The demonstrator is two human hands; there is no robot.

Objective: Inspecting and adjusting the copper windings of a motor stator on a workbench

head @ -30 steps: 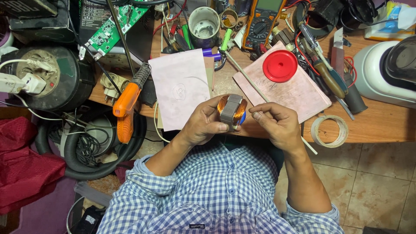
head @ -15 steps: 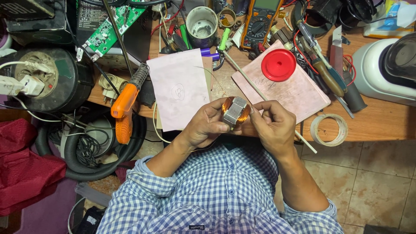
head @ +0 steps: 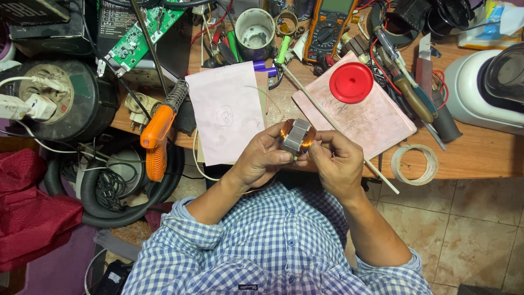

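While the wooden desk (head: 480, 155) is crowded with tools, work is carried on just in front of its near edge; a black round appliance (head: 52, 98) is seen at the far left and a white appliance (head: 480, 87) at the far right; a pink sheet (head: 226, 112) and a pink pad (head: 365, 117) bearing a red disc (head: 351, 82) are laid between them; an orange soldering gun (head: 155, 139) and a tape roll (head: 415, 164) lie nearer the edge. A small motor stator (head: 296, 136), copper windings already showing at its ends, is held over the desk edge; the left hand (head: 262, 161) is closed around it, and the right hand (head: 335, 158) is pinched at its right side, fingers narrow; whether the winding is finished cannot be told.
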